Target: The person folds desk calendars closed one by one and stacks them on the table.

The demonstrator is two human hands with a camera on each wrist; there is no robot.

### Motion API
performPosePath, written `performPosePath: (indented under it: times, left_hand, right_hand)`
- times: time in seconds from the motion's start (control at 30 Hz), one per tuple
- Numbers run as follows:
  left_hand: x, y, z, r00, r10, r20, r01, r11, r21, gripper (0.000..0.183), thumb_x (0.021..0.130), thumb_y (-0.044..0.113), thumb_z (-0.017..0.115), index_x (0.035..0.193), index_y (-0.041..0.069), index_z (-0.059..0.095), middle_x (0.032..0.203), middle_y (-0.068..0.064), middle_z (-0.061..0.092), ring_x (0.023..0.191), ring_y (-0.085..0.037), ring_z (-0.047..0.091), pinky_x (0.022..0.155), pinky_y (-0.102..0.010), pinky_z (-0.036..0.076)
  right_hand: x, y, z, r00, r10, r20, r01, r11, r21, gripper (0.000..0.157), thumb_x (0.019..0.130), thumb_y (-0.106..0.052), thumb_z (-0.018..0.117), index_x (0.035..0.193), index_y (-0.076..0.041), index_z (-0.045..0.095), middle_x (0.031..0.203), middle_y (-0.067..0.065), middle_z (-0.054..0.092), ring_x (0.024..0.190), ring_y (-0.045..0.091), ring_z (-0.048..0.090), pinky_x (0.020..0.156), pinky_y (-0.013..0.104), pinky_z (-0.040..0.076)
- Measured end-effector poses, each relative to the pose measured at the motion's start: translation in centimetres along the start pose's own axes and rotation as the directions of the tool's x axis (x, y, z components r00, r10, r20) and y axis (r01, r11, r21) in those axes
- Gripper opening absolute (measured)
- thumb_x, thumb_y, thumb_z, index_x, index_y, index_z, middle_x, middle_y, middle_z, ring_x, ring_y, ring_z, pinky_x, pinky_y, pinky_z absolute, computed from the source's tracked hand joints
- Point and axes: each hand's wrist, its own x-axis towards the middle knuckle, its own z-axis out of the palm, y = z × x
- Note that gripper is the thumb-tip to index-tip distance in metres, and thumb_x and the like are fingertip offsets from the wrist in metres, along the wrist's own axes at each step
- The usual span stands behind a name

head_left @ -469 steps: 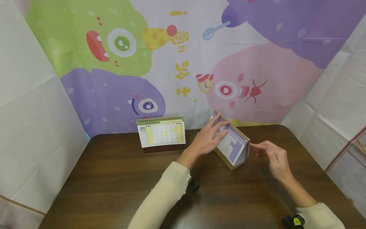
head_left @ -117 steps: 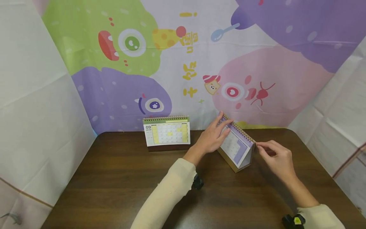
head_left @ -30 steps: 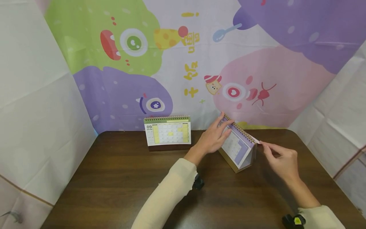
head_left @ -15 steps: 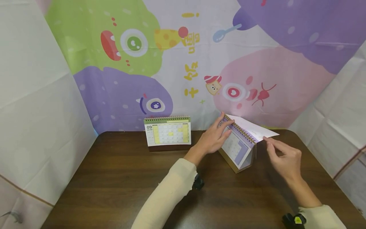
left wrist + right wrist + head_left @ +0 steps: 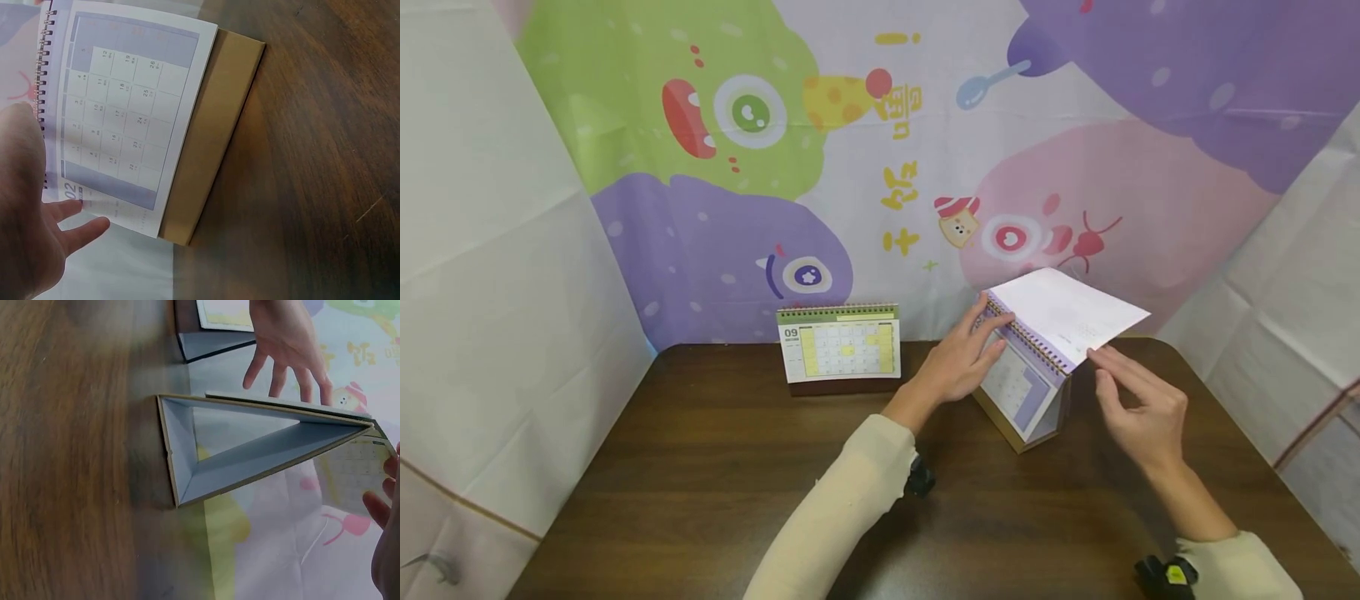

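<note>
A purple desk calendar (image 5: 1013,392) stands angled at the right of the table, its front leaf marked 02 in the left wrist view. My left hand (image 5: 951,365) rests on its upper left part with spread fingers, some over the spiral binding (image 5: 1030,337). Behind the binding, one white page (image 5: 1063,312) is raised off the back and slants upward. My right hand (image 5: 1146,417) is at that page's near edge, fingertips touching it and thumb held apart. The right wrist view shows the calendar's hollow triangular stand (image 5: 250,453) from the side.
A green desk calendar (image 5: 842,346) marked 09 stands to the left on the brown wooden table (image 5: 737,500). A cartoon-printed cloth (image 5: 850,167) hangs right behind the table, with white cloth walls (image 5: 490,250) on both sides.
A second ago the right hand pinched the page's edge at the calendar's back. The page has since swung up and opened out, and the thumb has come away. The left hand stays put.
</note>
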Motion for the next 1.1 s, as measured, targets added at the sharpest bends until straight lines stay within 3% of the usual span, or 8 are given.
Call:
performPosePath:
  times: [0.5,0.67,0.87,0.97,1.1]
  left_hand:
    - [-0.2,-0.3,0.4,1.0,0.003,0.005,-0.003,1.0,-0.022,0.058,0.122,0.053,0.032,0.178,0.043,0.027,0.194,0.003,-0.007,0.177,-0.035,0.025,0.123,-0.071,0.05]
    - [-0.3,-0.5,0.5,1.0,0.018,-0.01,-0.019,0.996,-0.087,0.061,0.122,0.05,0.032,0.181,0.04,0.018,0.194,0.0,-0.006,0.178,-0.034,0.022,0.131,-0.068,0.044]
    - [-0.5,-0.6,-0.6,0.99,0.064,-0.128,-0.098,0.956,-0.277,0.067,0.122,0.047,0.029,0.183,0.027,0.009,0.193,-0.012,0.001,0.18,-0.033,0.013,0.144,-0.06,0.024]
    - [-0.5,-0.5,-1.4,0.973,0.088,-0.212,-0.159,0.926,-0.342,0.079,0.119,0.065,0.015,0.183,0.019,0.006,0.193,-0.017,0.002,0.179,-0.036,0.018,0.145,-0.057,0.023]
    - [-0.6,-0.5,-2.2,0.953,0.087,-0.29,-0.2,0.9,-0.387,0.105,0.105,0.088,0.002,0.183,0.016,0.004,0.192,-0.021,0.001,0.173,-0.044,0.033,0.142,-0.057,0.03]
  right_hand:
    - [0.4,-1.0,0.9,0.995,-0.093,0.045,0.086,0.986,0.14,0.021,0.093,0.006,0.071,0.108,0.015,0.083,0.107,0.036,0.082,0.122,-0.007,0.076,0.107,0.011,0.057]
    - [0.5,-1.2,1.1,0.992,-0.121,0.04,0.113,0.98,0.163,0.021,0.097,0.001,0.072,0.107,0.017,0.082,0.105,0.038,0.081,0.123,-0.006,0.077,0.108,0.011,0.057]
    - [0.5,-1.3,1.3,0.987,-0.155,0.045,0.144,0.972,0.186,0.025,0.101,-0.005,0.072,0.106,0.017,0.082,0.105,0.035,0.082,0.123,-0.004,0.077,0.108,0.012,0.057]
    - [0.5,-1.3,1.4,0.984,-0.168,0.054,0.154,0.967,0.203,0.026,0.101,-0.006,0.073,0.105,0.018,0.082,0.105,0.033,0.083,0.121,-0.004,0.078,0.108,0.013,0.058]
    - [0.6,-1.3,1.4,0.981,-0.183,0.07,0.163,0.961,0.225,0.026,0.1,-0.006,0.073,0.104,0.018,0.082,0.105,0.03,0.085,0.118,-0.004,0.078,0.107,0.013,0.058]
